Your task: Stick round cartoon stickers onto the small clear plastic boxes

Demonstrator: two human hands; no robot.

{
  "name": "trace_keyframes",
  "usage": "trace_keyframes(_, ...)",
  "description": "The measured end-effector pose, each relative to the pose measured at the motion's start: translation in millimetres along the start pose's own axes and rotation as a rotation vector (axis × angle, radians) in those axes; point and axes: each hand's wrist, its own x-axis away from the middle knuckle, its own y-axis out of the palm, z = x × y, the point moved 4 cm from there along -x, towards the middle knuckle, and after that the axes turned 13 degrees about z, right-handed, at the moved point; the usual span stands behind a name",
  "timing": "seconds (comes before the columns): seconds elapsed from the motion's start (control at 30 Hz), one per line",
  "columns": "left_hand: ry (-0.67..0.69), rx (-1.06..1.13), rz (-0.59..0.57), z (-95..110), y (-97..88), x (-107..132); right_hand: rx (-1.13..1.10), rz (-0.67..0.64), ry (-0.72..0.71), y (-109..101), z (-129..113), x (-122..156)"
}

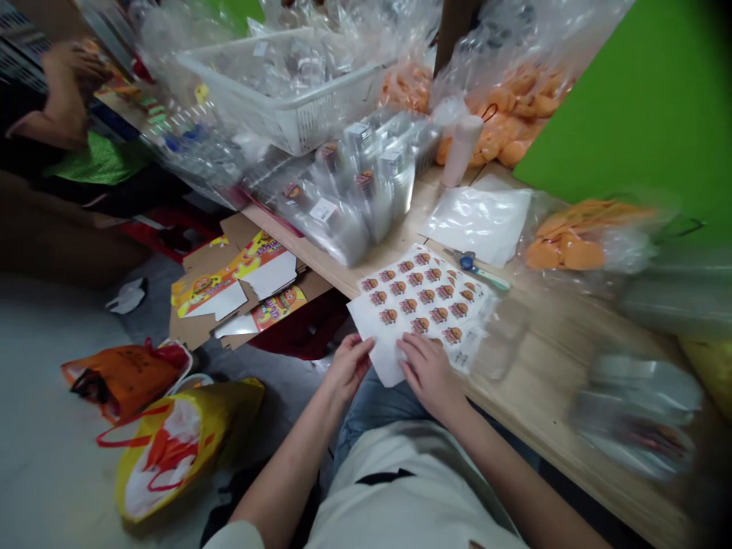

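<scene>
A white sheet of burger stickers [378, 358] lies over the near edge of the wooden table, its corner toward me blank. My left hand [350, 367] pinches the sheet's left edge between thumb and fingers. Across the lower part of the same sheet is my right hand [428, 372], its bent fingers and thumb closed at the paper; whether a single sticker is between them is hidden. More printed sheets lie under and beside this one. Just beyond them rest blue-handled scissors [467, 262] and a pale green cutter-like tool [492, 280].
Clear plastic packs [348, 206] and a white basket [297, 107] crowd the table's far left. Bags of orange pieces [572, 244] lie to the right, near clear containers [640, 404]. Printed cartons [229, 290] and a yellow bag [229, 412] are at left. Another person's arm [60, 99] shows.
</scene>
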Motion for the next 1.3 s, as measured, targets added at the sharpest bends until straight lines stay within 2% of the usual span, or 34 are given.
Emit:
trace_keyframes(0.1, -0.08, -0.027, -0.169, 3.1, 8.9, 12.3, -0.12, 0.105, 0.143, -3.3, 9.7, -14.4)
trace_keyframes(0.17, -0.061, -0.093, -0.257, 7.7, 16.7, 18.4, -0.204, 0.146, 0.181, 1.0, 12.4, -29.1)
trace_keyframes(0.3, 0.086, -0.257, -0.281, 17.9, 25.3, 17.4, -0.335, 0.148, 0.166, 11.4, 10.7, -46.1)
trace_keyframes(0.37, 0.197, -0.373, -0.289, 23.0, 26.6, 13.4, -0.405, 0.129, 0.221, 13.5, 13.7, -47.0)
trace_keyframes(0.47, 0.323, -0.509, -0.309, 29.0, 27.1, 9.5, -0.558, 0.064, 0.37, 14.2, 24.5, -46.9)
trace_keyframes(0.57, 0.31, -0.536, -0.335, 30.3, 27.4, 8.3, -0.777, 0.026, 0.608, 14.2, 40.2, -50.1)
trace_keyframes(0.63, 0.318, -0.539, -0.339, 30.8, 27.5, 6.7, -0.884, 0.079, 0.737, 13.3, 50.7, -54.8)
trace_keyframes(0.7, 0.475, -0.588, -0.252, 36.1, 26.3, 2.2, -0.921, 0.19, 0.801, 11.4, 60.3, -61.1)
trace_keyframes(0.73, 0.619, -0.631, -0.139, 41.5, 24.7, -0.5, -0.921, 0.253, 0.825, 10.3, 64.5, -64.1)
trace_keyframes(0.8, 0.957, -0.74, 0.159, 53.9, 22.9, -1.8, -0.918, 0.371, 0.877, 7.8, 70.7, -68.0)
trace_keyframes(0.83, 1.1, -0.801, 0.262, 58.2, 25.6, -0.5, -0.915, 0.417, 0.898, 5.8, 72.2, -68.6)
trace_keyframes(0.87, 1.2, -0.865, 0.29, 60.5, 31.5, 1.1, -0.903, 0.464, 0.909, 2.3, 72.5, -67.9)
trace_keyframes(0.9, 1.252, -0.923, 0.242, 60.9, 40.2, 2.9, -0.867, 0.517, 0.898, -3.4, 71.6, -65.7)
trace_keyframes(0.97, 1.203, -0.962, 0.017, 58.0, 62.0, 8.9, -0.701, 0.625, 0.778, -21.9, 65.0, -57.1)
trace_keyframes(1.0, 1.097, -0.918, -0.101, 55.4, 72.9, 13.5, -0.581, 0.657, 0.666, -33.3, 58.8, -50.8)
trace_keyframes(1.07, 0.75, -0.727, -0.311, 46.0, 93.7, 24.8, -0.347, 0.636, 0.402, -53.8, 42.4, -34.8)
trace_keyframes(1.13, 0.383, -0.501, -0.461, 31.2, 111.4, 39.1, -0.24, 0.541, 0.227, -67.4, 28.9, -14.9)
trace_keyframes(1.17, 0.265, -0.42, -0.496, 23.5, 118.0, 46.0, -0.24, 0.511, 0.211, -73.2, 26.1, -4.2)
trace_keyframes(1.2, 0.208, -0.374, -0.506, 16.0, 122.5, 51.8, -0.277, 0.506, 0.247, -78.8, 26.8, 6.3)
trace_keyframes(1.3, 0.237, -0.412, -0.526, -8.3, 127.9, 62.3, -0.522, 0.515, 0.556, -90.6, 45.3, 34.1)
